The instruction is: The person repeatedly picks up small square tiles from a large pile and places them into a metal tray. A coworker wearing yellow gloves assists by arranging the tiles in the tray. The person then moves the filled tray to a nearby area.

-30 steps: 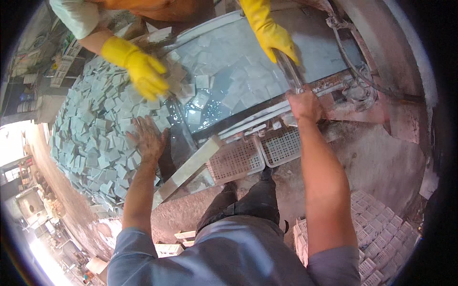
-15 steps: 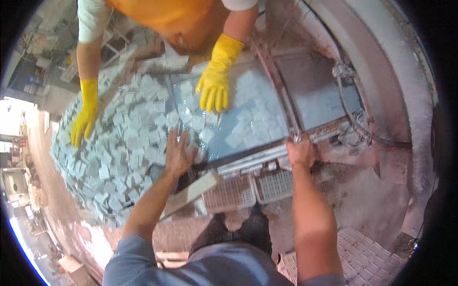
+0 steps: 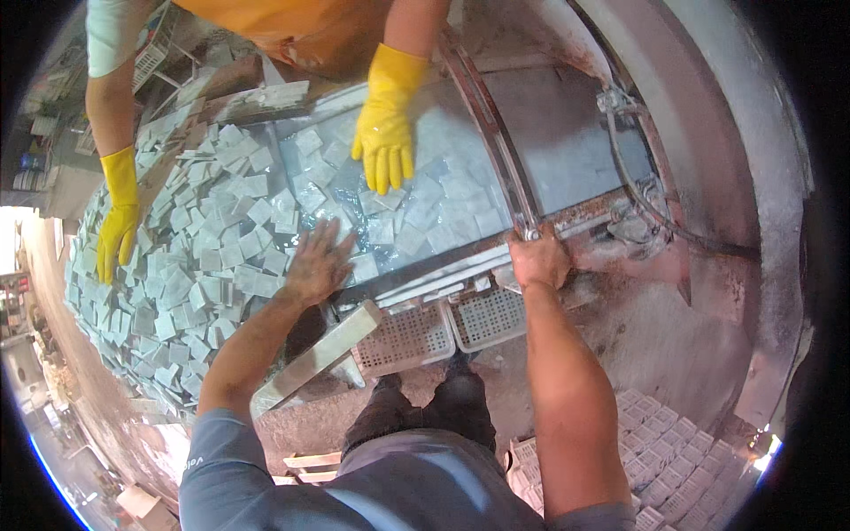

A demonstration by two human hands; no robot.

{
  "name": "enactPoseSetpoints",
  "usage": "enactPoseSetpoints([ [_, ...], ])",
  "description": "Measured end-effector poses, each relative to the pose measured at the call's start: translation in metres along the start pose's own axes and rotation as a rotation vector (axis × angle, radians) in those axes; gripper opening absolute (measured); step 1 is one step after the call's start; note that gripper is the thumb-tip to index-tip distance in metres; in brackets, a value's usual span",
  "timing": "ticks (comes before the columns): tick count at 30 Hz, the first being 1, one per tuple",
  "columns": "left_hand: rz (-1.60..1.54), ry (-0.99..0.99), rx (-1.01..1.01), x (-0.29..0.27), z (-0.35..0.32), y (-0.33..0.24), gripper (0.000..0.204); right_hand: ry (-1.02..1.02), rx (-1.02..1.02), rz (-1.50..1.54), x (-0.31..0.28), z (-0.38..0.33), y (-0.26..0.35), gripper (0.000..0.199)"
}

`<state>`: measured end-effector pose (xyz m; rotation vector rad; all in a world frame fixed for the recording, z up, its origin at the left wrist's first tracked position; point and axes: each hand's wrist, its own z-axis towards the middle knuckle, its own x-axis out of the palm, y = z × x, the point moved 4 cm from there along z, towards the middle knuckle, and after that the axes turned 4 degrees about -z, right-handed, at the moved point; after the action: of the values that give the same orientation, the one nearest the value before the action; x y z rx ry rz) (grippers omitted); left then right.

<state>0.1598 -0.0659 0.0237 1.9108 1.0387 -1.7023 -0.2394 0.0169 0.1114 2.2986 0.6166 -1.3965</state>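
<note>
My left hand is open, palm down with its fingers spread, resting at the near edge of the wet surface where it meets a large heap of pale flat stone tiles. At the near end of a rust-coloured metal bar that crosses the wet bluish surface, my right hand is closed around the bar's end. More wet tiles lie in a loose layer between the two hands, left of the bar. Just beyond them rests a co-worker's yellow-gloved hand.
The co-worker, in an orange apron, stands opposite; their other yellow glove touches the heap. Perforated plastic baskets stand below the near edge, beside a pale slab. A hose curves at the right. Stacked pale blocks cover the lower right.
The view has shifted slightly, so most things sit further up and left. My left hand's fingers are spread wider. The co-worker's glove on the heap has moved outward to the left.
</note>
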Motion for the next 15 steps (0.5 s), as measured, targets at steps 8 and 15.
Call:
enactPoseSetpoints([
  [8,-0.074,-0.119,-0.427,-0.003,0.039,-0.048,0.086,-0.052,0.002,-0.030,-0.008,-0.007,0.010,0.070],
  [15,0.061,-0.117,-0.199,0.004,0.001,0.000,0.066,-0.140,-0.029,-0.012,-0.001,-0.004,0.000,0.066],
])
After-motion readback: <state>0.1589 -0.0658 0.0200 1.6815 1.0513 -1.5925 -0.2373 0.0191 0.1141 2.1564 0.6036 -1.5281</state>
